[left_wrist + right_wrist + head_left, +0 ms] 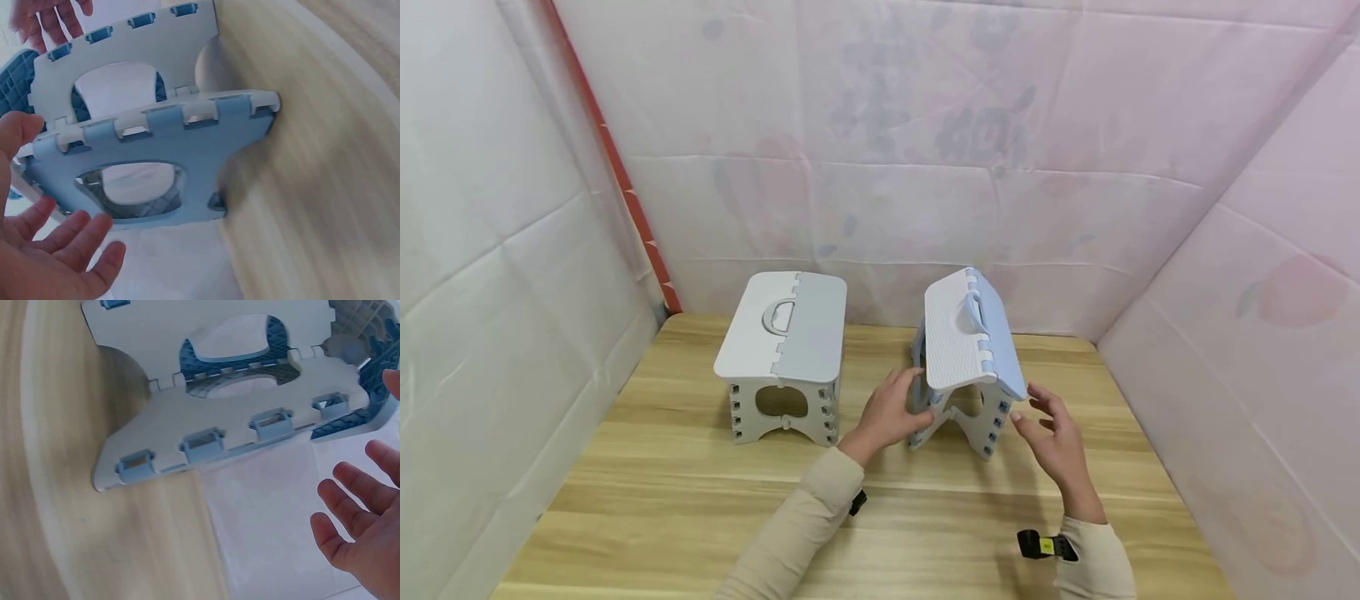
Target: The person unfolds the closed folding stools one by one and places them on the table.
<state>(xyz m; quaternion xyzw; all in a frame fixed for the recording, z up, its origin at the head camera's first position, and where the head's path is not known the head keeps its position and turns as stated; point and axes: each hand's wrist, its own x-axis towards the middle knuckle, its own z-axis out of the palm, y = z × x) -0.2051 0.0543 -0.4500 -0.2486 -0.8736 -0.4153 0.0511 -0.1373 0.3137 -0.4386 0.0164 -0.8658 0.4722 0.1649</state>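
Note:
A white and blue folding step stool stands partly folded, its top bent into a ridge along the middle hinge with the handle raised there. My left hand is at its left side, fingers spread and thumb near the front leg panel. In the left wrist view, the fingers lie loosely beside the blue side panel. On the stool's right, my right hand has its fingertips close to the edge of the blue half. The right wrist view shows those fingers relaxed, apart from the leg panel.
To the left, a second folding stool, white and grey, stands fully unfolded with a flat top. Both stools are on a wooden table. Pale printed fabric hangs behind the table and along both sides.

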